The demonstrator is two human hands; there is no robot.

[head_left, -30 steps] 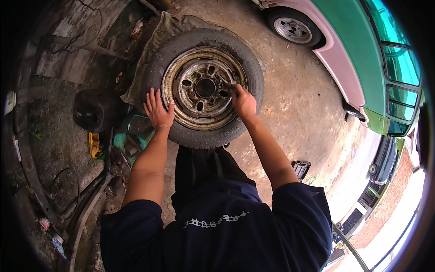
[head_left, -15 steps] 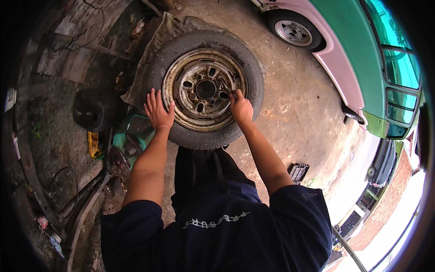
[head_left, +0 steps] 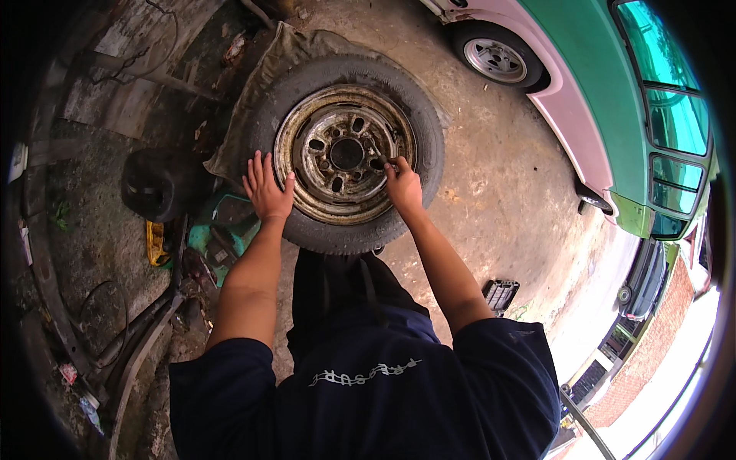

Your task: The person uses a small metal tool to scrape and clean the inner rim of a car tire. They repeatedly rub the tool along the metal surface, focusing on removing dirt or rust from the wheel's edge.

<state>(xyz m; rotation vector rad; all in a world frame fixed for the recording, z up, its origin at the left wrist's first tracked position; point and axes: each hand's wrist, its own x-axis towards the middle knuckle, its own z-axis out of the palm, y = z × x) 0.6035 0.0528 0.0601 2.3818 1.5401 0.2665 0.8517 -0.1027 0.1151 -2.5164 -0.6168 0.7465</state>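
Observation:
A wheel lies flat in front of me, its black tyre (head_left: pixel 264 107) round a dirty, rust-stained steel rim (head_left: pixel 326 205) with a round centre hole. My left hand (head_left: pixel 270 190) rests with fingers spread on the tyre's near left side, its thumb against the rim's edge. On the lower right of the rim, my right hand (head_left: pixel 404 186) is closed, fingertips pinched close to one of the oval slots. Something small and dark shows at those fingertips, too unclear to name. Under the wheel's far left side is a grey-brown cloth cover (head_left: pixel 249 96).
A green and pink van (head_left: pixel 579 84) stands at the far right. Left of the wheel are a black container (head_left: pixel 149 184), a green plastic tub (head_left: pixel 201 239), a yellow object (head_left: pixel 157 244) and long metal pieces (head_left: pixel 138 364). A black plastic case (head_left: pixel 501 295) lies on the concrete to the right.
My right hand has shifted slightly inward and left on the rim, its fingers still closed. My left hand keeps its place on the tyre.

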